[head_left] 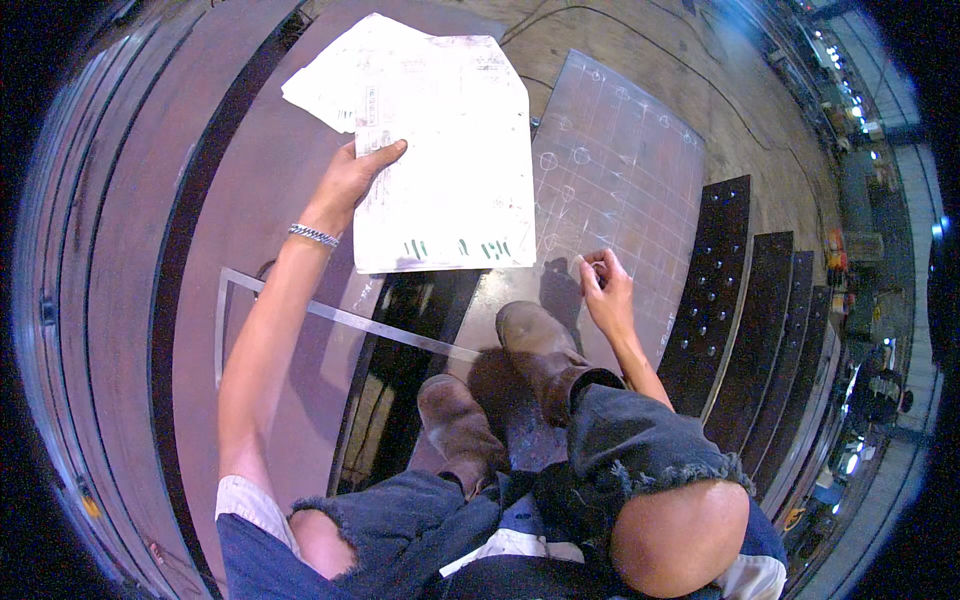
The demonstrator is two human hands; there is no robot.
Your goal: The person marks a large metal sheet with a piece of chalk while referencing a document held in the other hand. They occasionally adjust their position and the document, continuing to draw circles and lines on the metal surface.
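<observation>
My left hand (367, 178) is closed on the left edge of several white paper sheets (445, 150), with the thumb on top. Dark smudges and green marks show on the sheets. My right hand (608, 287) is pinched above the near part of a grey steel plate (625, 170). A small pale tip shows at its fingers, too small to make out. White lines, a grid and several circles are drawn on that plate. The hand's shadow falls on the plate beside my boot.
A metal framing square (390, 331) lies across a reddish steel plate (320, 385) and a dark gap. My boots (540, 345) rest close to the marked plate. On the right stand dark plates with holes (712, 285). A cable (690, 75) runs over the floor beyond.
</observation>
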